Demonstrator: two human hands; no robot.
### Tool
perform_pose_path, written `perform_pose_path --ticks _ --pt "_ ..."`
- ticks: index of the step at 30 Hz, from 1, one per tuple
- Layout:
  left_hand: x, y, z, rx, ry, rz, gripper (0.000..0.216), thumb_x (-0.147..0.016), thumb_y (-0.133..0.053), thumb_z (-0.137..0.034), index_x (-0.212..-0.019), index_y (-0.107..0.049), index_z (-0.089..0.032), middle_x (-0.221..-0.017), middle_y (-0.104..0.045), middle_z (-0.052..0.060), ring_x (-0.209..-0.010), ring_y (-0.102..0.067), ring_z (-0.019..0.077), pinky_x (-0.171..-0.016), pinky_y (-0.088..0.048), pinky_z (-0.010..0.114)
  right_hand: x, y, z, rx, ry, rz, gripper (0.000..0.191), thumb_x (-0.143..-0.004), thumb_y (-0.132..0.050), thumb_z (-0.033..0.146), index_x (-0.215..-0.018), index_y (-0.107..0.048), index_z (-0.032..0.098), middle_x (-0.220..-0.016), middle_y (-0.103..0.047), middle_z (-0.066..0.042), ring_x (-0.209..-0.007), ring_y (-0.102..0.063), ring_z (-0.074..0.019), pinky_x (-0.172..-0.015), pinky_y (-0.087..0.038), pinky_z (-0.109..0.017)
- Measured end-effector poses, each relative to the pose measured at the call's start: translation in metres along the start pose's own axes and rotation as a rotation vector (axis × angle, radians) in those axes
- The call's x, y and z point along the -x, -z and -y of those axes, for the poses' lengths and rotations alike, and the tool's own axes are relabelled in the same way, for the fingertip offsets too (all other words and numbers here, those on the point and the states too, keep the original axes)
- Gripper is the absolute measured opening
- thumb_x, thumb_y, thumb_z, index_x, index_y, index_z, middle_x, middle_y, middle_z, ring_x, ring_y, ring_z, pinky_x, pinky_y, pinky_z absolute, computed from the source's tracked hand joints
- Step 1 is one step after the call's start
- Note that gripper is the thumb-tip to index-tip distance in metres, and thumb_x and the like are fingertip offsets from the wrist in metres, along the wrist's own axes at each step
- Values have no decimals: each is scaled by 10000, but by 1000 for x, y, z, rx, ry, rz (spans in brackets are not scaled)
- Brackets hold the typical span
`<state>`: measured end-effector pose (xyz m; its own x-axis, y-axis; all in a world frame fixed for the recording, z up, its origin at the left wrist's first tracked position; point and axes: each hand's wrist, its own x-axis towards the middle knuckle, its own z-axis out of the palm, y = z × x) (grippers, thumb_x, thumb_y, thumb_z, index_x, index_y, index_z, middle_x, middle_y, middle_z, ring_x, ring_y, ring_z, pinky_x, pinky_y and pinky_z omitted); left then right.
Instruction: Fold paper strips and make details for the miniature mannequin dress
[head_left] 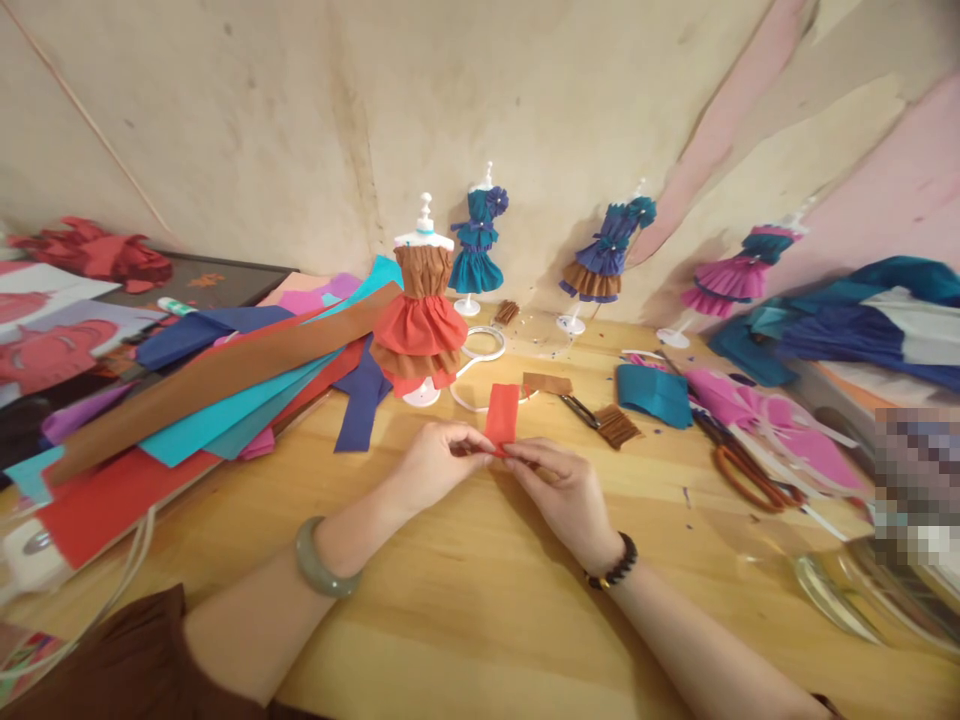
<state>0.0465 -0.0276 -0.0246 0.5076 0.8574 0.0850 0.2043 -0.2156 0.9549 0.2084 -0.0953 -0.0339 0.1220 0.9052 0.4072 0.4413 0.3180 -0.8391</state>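
Observation:
Both my hands meet over the wooden table [480, 600], pinching the near end of a small red paper strip [502, 412] that stands up between them. My left hand [431, 462], with a green bangle on the wrist, grips the strip's left side. My right hand [564, 490], with a dark bead bracelet, grips its right side. Just behind the strip stands a small white mannequin [422, 300] dressed in a brown and red layered paper dress.
Long sheets of brown, teal, red and blue paper [225, 385] lie fanned at the left. Three more dressed mini mannequins [477, 240] stand by the wall. Orange-handled scissors [742, 465], pink paper scraps, a teal piece [654, 392] and a brown pleated bit [616, 425] lie at the right.

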Motion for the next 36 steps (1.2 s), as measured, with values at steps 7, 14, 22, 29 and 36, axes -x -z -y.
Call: perform_pose_path --ticks 7,14,22,29,36 --pt "-1 0 3 -37 -45 -3 97 -706 -659 -214 -764 -705 -152 -744 -701 39 -680 -638 148 -674 -515 257 0 0 -1 16 7 -4 140 -786 -596 214 -817 -730 242 -833 -717 -47 -760 -658 -197 -701 -540 -325" --pt "1 0 5 -85 -52 -1 142 -729 -626 -207 -845 -697 -162 -817 -714 42 -734 -648 160 -688 -509 253 1 0 -1 -17 -10 -7 145 -782 -598 187 -813 -732 232 -848 -715 -48 -781 -658 -191 -721 -527 -312" --pt "3 1 0 -214 -114 -10 125 -767 -603 -253 -815 -695 -183 -809 -706 25 -708 -626 146 -673 -486 238 0 -2 1 15 -37 17 147 -788 -593 219 -865 -718 221 -844 -706 -56 -736 -636 -184 -643 -514 -294" --pt "4 1 -2 -237 -130 -1 115 -759 -604 -239 -803 -698 -187 -784 -698 21 -706 -615 147 -667 -478 234 0 -3 0 43 -36 6 123 -790 -600 248 -825 -714 219 -822 -707 -59 -733 -637 -192 -639 -513 -300" --pt "4 1 3 -187 -96 0 119 -754 -600 -240 -763 -698 -172 -767 -705 26 -695 -630 152 -658 -486 234 0 -1 -1 26 -58 22 122 -785 -597 240 -784 -717 219 -814 -720 -56 -743 -654 -203 -690 -524 -327"
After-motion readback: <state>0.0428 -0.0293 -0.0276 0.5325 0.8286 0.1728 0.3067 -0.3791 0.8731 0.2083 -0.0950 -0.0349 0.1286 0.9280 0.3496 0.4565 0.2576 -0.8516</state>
